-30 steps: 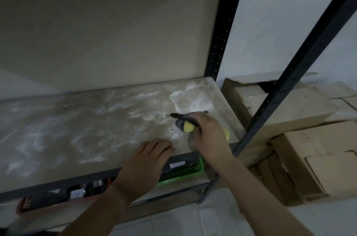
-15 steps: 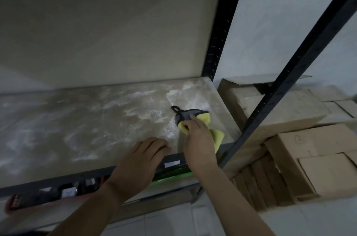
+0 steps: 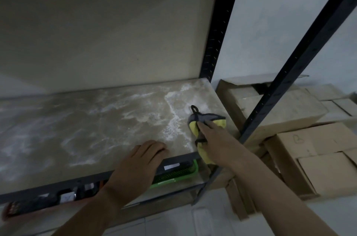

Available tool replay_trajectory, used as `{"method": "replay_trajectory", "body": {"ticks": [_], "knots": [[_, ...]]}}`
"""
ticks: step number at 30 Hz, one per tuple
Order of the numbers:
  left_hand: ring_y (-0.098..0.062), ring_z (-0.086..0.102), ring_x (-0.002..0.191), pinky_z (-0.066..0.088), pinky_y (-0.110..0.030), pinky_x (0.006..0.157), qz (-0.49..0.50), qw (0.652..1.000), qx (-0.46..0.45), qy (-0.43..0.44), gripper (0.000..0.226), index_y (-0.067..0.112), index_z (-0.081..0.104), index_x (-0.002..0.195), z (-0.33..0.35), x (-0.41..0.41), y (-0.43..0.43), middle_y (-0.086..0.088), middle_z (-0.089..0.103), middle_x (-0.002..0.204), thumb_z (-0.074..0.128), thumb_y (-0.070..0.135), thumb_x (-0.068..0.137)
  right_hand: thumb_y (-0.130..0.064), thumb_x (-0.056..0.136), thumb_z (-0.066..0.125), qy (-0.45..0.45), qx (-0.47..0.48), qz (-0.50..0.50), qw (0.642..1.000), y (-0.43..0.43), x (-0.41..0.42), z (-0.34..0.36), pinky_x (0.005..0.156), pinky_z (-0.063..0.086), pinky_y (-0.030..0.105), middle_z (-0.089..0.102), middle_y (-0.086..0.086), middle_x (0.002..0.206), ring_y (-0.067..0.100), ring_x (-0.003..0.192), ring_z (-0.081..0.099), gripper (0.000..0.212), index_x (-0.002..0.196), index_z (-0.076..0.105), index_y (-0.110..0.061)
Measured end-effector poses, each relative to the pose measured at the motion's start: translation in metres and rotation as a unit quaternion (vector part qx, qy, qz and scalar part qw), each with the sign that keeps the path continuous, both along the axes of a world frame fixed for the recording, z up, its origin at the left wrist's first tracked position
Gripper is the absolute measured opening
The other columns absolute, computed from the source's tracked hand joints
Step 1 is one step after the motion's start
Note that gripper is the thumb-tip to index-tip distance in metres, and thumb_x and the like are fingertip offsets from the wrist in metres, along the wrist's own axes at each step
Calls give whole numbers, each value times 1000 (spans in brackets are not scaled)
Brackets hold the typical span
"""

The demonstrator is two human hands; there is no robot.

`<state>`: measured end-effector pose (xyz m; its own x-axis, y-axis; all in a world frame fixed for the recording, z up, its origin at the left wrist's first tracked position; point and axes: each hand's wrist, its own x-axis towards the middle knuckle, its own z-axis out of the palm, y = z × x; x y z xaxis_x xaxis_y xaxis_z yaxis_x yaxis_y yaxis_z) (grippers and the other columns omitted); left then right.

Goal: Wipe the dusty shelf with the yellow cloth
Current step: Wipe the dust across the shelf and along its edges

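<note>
The dusty shelf (image 3: 81, 131) is a pale board streaked with white dust, with a dark metal front rail. A yellow cloth (image 3: 193, 127) with a grey edge and a black loop lies at the shelf's right front corner, one end hanging over the rail. My right hand (image 3: 216, 139) presses flat on the cloth, fingers pointing left and away. My left hand (image 3: 139, 166) rests palm down on the front rail left of the cloth, fingers on the board, holding nothing.
Black metal uprights (image 3: 214, 42) frame the shelf at the right. Cardboard boxes (image 3: 301, 139) are stacked on the floor to the right. A green basket (image 3: 179, 174) and dark items (image 3: 38, 203) sit on the lower shelf.
My right hand has pushed the cloth away from me toward the shelf's right rear, and the cloth has spread out more. My left hand has stayed on the front rail.
</note>
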<state>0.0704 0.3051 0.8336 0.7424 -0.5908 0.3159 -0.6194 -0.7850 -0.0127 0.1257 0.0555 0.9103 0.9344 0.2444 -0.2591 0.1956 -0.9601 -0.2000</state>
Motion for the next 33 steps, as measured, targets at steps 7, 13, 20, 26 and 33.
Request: {"method": "replay_trajectory", "body": {"ticks": [7,13,20,26,33], "knots": [[-25,53,123,38,-35,101,-9,1000,-18,3,45,17,55,131,1,-1,1,-3,59,130,42,14,88,-24,93,54,-110,97,-151,978,-16,37,14,95,48,43,47,12,128,33,109,54,33,126,54,-16],[-26,50,126,36,-37,104,-10,1000,-9,-6,47,16,53,134,-6,0,3,-4,57,133,42,15,89,-32,99,36,-97,7,-160,982,-10,40,-29,116,26,49,27,15,154,33,144,22,49,142,34,-8],[-27,50,126,36,-38,104,-9,1000,7,-13,47,13,65,131,-5,1,3,-5,61,133,42,15,90,-5,82,58,-191,206,1,960,9,8,-29,71,45,29,62,1,102,19,91,58,22,100,62,-18],[-25,50,125,36,-36,104,-2,1000,-10,-7,43,16,59,131,-5,1,1,-3,58,132,41,15,91,-10,89,54,-227,210,-203,929,-24,70,-15,92,47,36,56,7,128,29,112,54,37,125,57,-17],[-26,55,123,41,-35,103,5,1000,-5,-10,44,13,66,128,-2,-1,0,-5,63,129,41,14,91,-13,90,53,-195,142,-92,966,-11,62,-42,93,47,37,56,6,128,28,114,54,31,120,58,-20]]}}
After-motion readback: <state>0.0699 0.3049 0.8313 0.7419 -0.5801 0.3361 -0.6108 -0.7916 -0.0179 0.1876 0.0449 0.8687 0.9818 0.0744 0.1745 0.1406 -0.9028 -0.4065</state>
